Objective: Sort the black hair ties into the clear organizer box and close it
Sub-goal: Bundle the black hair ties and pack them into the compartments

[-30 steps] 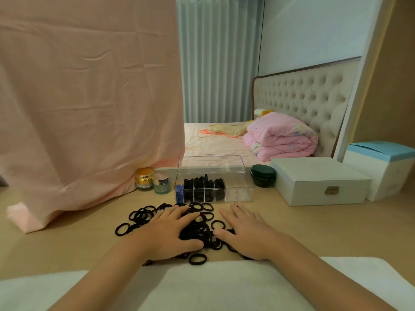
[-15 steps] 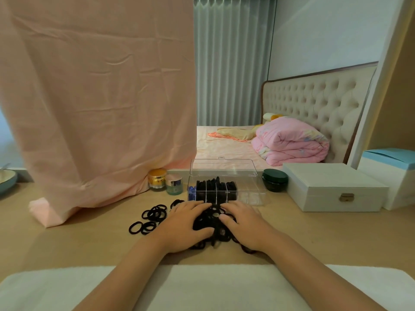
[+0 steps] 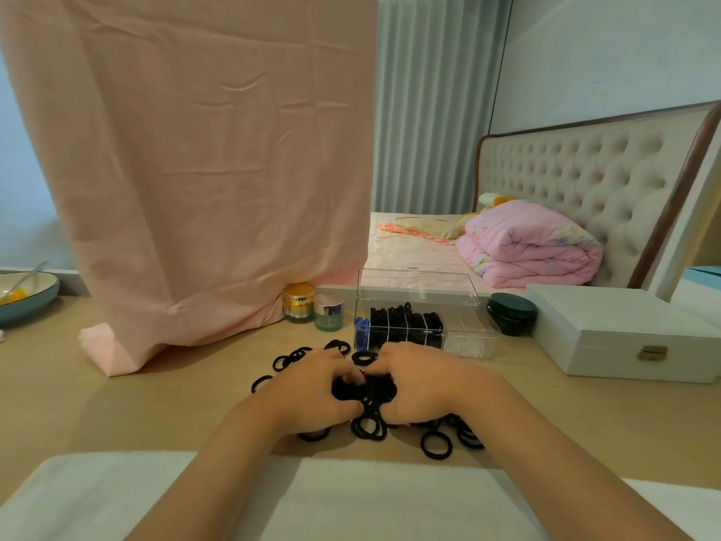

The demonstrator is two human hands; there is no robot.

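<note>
A heap of black hair ties (image 3: pixel 366 390) lies on the wooden desk, squeezed between my two hands. My left hand (image 3: pixel 308 392) curls around the heap's left side and my right hand (image 3: pixel 421 380) presses in from the right, both gripping a bunch. Loose ties lie around them, at the left (image 3: pixel 290 359) and at the front right (image 3: pixel 437 445). Just behind stands the clear organizer box (image 3: pixel 468 341) with its lid (image 3: pixel 417 285) raised. Several left compartments hold black ties; the right ones look bare. One end cell has something blue (image 3: pixel 361 326).
A pink cloth (image 3: pixel 203 169) hangs at the left. Two small jars (image 3: pixel 312 302), a dark green round tin (image 3: pixel 511 314) and a white jewellery box (image 3: pixel 624 333) flank the organizer. A bowl (image 3: pixel 23 294) sits far left. A white towel (image 3: pixel 351 501) covers the desk's near edge.
My hands went from lying flat and apart on the spread ties to closing together, bunching ties into a heap between them. The camera view shifted too.
</note>
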